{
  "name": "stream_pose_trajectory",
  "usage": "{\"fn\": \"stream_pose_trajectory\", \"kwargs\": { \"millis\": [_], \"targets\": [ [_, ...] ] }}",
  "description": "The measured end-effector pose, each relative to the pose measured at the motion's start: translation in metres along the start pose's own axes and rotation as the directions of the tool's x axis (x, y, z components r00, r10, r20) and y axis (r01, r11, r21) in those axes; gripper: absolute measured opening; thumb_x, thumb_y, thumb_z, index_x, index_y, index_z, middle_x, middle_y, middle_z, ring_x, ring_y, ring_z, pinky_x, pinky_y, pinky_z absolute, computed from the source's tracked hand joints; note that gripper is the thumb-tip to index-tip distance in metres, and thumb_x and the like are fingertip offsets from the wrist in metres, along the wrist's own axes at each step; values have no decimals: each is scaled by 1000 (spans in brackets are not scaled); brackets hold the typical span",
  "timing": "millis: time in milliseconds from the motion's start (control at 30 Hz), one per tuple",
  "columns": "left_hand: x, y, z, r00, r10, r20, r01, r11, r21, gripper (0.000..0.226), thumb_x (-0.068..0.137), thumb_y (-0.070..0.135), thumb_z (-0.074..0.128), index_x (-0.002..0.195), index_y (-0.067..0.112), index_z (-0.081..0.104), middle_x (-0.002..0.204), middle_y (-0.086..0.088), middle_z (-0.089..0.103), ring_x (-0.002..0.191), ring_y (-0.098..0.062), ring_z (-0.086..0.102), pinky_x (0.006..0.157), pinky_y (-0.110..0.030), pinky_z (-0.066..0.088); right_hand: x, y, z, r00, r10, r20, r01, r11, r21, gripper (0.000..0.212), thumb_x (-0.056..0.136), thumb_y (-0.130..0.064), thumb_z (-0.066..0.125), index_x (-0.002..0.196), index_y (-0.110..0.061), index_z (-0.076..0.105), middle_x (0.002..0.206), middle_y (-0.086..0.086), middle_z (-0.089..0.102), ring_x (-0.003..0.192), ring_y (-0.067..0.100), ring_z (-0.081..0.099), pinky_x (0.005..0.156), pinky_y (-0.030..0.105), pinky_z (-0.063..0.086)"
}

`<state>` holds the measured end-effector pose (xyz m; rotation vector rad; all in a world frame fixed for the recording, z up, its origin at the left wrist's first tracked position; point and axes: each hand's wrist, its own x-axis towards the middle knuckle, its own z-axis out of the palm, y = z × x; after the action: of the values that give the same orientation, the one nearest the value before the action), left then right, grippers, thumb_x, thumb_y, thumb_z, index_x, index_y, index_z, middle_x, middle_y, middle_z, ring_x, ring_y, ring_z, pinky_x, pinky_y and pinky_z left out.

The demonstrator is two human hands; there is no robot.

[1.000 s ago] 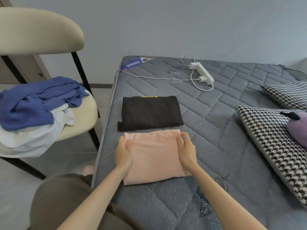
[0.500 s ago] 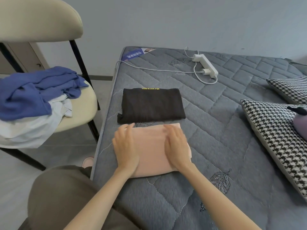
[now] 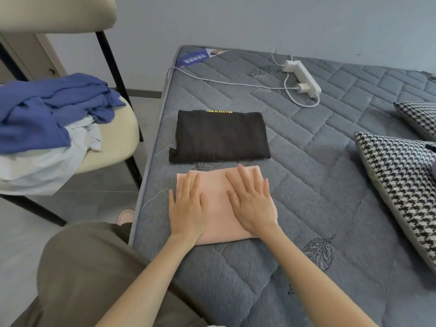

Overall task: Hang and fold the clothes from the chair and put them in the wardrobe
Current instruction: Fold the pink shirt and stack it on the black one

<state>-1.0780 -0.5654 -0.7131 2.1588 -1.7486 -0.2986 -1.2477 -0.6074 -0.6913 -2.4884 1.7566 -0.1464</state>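
- Far left: crumpled blue garment (image 3: 47,109) and white garment (image 3: 35,171) heaped on cream padded chair (image 3: 118,138), not yet folded.
- Left hand (image 3: 187,206) flat on folded pale-pink cloth (image 3: 217,201), fingers (image 3: 188,187) straight and slightly spread; press evenly outward to chase creases.
- Right hand (image 3: 250,201) likewise flat beside it, fingers spread; keep edges squared.
- Pink cloth on grey quilted mattress (image 3: 306,173), just short of folded black garment (image 3: 219,135); avoid dragging layers apart.
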Motion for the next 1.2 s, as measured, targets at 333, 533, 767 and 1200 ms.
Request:
{"fn": "stream_pose_trajectory", "kwargs": {
  "millis": [333,533,767,1200],
  "targets": [
    [-3,-9,-9,994,-114,-4,110,971,-210,60,101,38,26,154,20,3,161,-9,0,148,-21,1,121,-33,-1,-7,30,5,969,241,48,-241,897,369,62,100,-50,25,154,-30,2,162,-2,11,149,17,6,121,36,8],
    [-12,-17,-27,980,-199,-9,165,836,-523,57,101,26,37,152,12,14,153,-5,29,142,-21,23,115,-36,20,-14,31,-13,934,338,115,-303,581,755,50,104,-33,31,153,-27,20,156,-11,27,145,11,20,118,30,17],
    [-22,-9,-35,914,-354,196,388,625,-678,50,98,24,47,143,7,33,127,-3,52,112,-19,51,90,-29,38,-31,29,-18,855,492,164,-425,486,764,31,98,-39,39,94,-17,59,94,-6,55,90,12,48,81,31,36],
    [-25,-11,-31,911,-311,271,410,606,-682,48,96,46,46,134,17,44,118,5,55,114,-21,52,90,-34,39,-27,12,-20,866,466,184,-484,684,546,40,100,-45,38,110,-7,47,99,7,58,97,31,55,81,39,42]
  ]
}}
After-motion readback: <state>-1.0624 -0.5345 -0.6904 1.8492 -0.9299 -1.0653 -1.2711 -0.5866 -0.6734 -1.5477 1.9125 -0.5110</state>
